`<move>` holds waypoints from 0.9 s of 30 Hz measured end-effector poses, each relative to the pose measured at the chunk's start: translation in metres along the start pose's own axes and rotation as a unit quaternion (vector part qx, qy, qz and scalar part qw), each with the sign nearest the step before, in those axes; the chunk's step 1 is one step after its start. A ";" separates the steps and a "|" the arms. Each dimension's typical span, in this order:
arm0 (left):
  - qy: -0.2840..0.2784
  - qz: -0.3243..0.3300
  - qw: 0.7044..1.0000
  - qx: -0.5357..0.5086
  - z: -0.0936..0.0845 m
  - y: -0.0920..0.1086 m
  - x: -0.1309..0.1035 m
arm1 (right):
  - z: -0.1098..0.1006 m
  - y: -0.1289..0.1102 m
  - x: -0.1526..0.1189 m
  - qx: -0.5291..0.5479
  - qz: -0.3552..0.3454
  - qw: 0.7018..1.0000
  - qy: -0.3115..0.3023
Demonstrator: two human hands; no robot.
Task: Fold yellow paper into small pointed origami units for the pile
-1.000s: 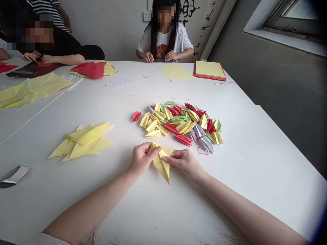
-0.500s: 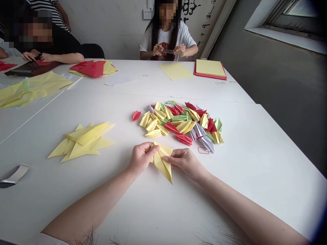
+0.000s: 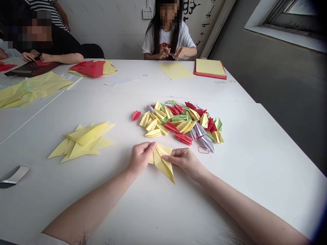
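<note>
A folded yellow paper (image 3: pixel 162 162) hangs between both hands, its long point aimed down toward me. My left hand (image 3: pixel 141 157) pinches its left edge between thumb and fingers. On the right edge, my right hand (image 3: pixel 186 163) grips it with the thumb on top. Just beyond lies a pile of small folded papers (image 3: pixel 178 119) in yellow, red, green and lilac, with one red piece (image 3: pixel 136 115) apart at its left. Several larger yellow folded papers (image 3: pixel 83 141) are stacked left of my hands.
A strap-like object (image 3: pixel 15 175) lies at the left edge of the white table (image 3: pixel 114 207). Yellow sheets on red ones (image 3: pixel 211 69) sit at the back right. Across the table, one person (image 3: pixel 170 41) handles a small thing; another leans at far left.
My left thumb has slid slightly left and down on the yellow paper, whose lower point has shifted a little right. The person across has lowered their hands.
</note>
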State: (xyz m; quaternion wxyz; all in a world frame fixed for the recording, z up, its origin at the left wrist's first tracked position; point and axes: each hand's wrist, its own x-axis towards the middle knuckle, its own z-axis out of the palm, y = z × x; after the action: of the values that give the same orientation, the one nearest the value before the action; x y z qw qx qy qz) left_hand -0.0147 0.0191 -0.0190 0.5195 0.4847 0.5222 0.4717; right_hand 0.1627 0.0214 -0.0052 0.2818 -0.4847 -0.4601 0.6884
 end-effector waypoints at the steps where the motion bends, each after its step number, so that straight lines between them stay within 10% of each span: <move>1: 0.006 -0.004 1.000 0.002 0.000 -0.001 0.000 | 0.000 -0.001 0.000 0.002 0.003 1.000 0.000; 27: 0.007 -0.015 1.000 -0.007 0.001 0.001 0.000 | -0.002 0.005 0.004 0.033 -0.015 0.999 0.011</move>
State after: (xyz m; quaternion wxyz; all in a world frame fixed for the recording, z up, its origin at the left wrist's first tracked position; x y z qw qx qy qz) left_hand -0.0138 0.0187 -0.0182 0.5262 0.4700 0.5299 0.4705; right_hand 0.1636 0.0228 -0.0117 0.3130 -0.4759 -0.4408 0.6937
